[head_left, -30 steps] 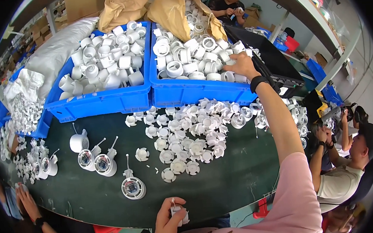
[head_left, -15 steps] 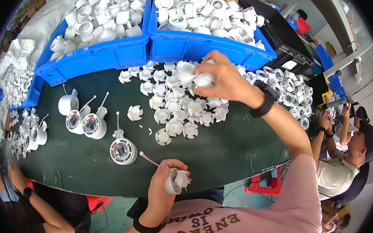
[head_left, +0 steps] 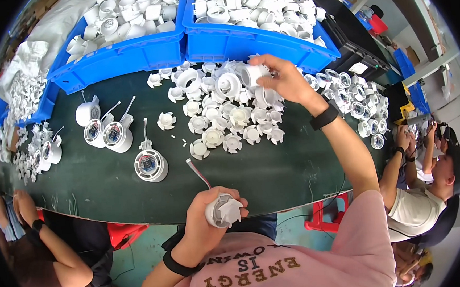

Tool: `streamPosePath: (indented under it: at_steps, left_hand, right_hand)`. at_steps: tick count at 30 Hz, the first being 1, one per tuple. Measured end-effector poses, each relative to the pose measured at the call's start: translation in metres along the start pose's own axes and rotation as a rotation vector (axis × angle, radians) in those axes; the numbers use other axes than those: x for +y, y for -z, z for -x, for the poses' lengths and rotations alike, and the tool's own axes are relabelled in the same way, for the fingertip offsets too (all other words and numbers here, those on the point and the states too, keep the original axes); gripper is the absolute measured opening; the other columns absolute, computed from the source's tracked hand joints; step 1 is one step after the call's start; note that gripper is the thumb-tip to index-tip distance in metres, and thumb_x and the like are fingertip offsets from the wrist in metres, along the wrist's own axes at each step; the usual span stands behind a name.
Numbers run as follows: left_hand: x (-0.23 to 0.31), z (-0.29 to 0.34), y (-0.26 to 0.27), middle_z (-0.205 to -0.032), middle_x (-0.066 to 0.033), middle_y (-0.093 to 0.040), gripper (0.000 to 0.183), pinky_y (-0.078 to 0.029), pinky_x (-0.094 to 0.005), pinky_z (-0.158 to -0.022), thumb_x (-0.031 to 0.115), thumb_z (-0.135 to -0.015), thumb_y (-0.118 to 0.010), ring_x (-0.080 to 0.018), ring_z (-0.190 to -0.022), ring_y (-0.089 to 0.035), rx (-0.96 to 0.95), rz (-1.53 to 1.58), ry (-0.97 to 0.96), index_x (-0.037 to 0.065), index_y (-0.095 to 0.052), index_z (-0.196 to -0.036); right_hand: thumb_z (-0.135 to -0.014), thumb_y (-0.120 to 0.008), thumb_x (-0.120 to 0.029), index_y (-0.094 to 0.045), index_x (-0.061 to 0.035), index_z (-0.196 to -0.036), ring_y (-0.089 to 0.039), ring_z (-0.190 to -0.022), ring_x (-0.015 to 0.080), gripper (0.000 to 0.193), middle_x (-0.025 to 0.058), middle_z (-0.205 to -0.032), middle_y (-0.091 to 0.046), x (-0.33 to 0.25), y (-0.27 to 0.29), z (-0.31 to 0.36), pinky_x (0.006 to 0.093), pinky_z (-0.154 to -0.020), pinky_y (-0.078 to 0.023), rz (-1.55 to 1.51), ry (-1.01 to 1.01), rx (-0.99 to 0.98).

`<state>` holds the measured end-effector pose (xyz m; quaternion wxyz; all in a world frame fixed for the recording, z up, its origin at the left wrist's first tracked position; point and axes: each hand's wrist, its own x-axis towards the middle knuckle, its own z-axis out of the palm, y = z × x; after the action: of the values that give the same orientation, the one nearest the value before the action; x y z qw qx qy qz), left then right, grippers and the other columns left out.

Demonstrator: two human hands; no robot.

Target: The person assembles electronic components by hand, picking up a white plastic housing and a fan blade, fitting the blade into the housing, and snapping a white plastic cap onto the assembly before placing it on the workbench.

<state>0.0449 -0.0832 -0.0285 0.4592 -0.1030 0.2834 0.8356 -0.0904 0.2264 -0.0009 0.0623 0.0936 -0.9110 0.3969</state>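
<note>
Near the table's front edge my left hand (head_left: 206, 217) is wrapped round a small white fan housing (head_left: 213, 215). A white fan blade (head_left: 229, 212) sits in its open end, and a thin wire (head_left: 199, 173) sticks out past my fingers. Over the far side of a pile of loose white fan blades (head_left: 231, 142), my right hand (head_left: 289, 80) grips a white cylindrical plastic housing (head_left: 252, 76) between thumb and fingers. Beside and below it, white round plastic parts (head_left: 228, 85) and a white ring (head_left: 189, 80) lie on the blades.
Two blue bins (head_left: 123, 63) of white housings stand along the back. Units with round clear faces (head_left: 150, 165) stand left of the blades; several similar ones (head_left: 358, 102) are heaped at right. Co-workers sit on both sides. A red stool (head_left: 328, 211) is below the table edge.
My right hand has shifted slightly right, and white round parts now rest on the blade pile. My left hand has moved slightly right with the fan housing. The head view has tilted a little.
</note>
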Motion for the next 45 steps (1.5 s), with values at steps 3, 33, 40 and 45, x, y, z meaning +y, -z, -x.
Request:
streamPosePath:
  at_steps: [3,33,40,45]
  left_hand:
    - [0.001,-0.003,-0.012,-0.093,-0.0145,-0.06,0.044,-0.051,-0.0358,-0.067,0.038,-0.09,-0.037,-0.0299,-0.086,-0.061,0.021,-0.024,0.019,0.0,-0.058,-0.092]
    - [0.003,-0.03,-0.017,-0.096,-0.0084,-0.063,0.058,-0.045,-0.0254,-0.07,0.049,-0.096,-0.033,-0.013,-0.077,-0.058,0.15,-1.05,-0.669,-0.003,-0.059,-0.098]
    - [-0.002,-0.029,-0.022,-0.074,-0.013,-0.057,0.04,-0.039,-0.0314,-0.055,0.027,-0.095,-0.036,-0.0187,-0.062,-0.052,0.074,-1.171,-0.915,-0.006,-0.059,-0.09]
    - [0.004,-0.022,-0.024,-0.087,-0.0103,-0.059,0.061,-0.041,-0.0252,-0.067,0.05,-0.096,-0.032,-0.0142,-0.077,-0.055,0.068,-1.266,-0.93,-0.006,-0.056,-0.101]
  right_hand:
    - [-0.08,-0.07,-0.003,-0.059,-0.0052,-0.117,-0.058,-0.08,0.0098,0.039,0.0025,-0.09,-0.065,-0.006,0.004,0.004,0.0274,-0.074,-0.047,0.135,-0.074,0.045]
    - [-0.089,-0.063,-0.015,-0.042,0.0018,-0.131,-0.057,-0.102,0.0176,0.05,0.0113,-0.125,-0.047,-0.106,-0.093,0.194,0.0307,-0.086,-0.049,-0.819,-0.128,0.153]
    - [-0.088,-0.063,-0.01,-0.044,0.0036,-0.129,-0.052,-0.076,0.0118,0.047,0.0115,-0.115,-0.046,-0.108,-0.104,0.189,0.0235,-0.062,-0.047,-0.634,0.02,0.249]
    - [-0.09,-0.061,-0.015,-0.042,0.0034,-0.131,-0.051,-0.092,0.0151,0.049,0.0109,-0.117,-0.043,-0.116,-0.101,0.189,0.0269,-0.077,-0.044,-0.844,-0.067,0.204]
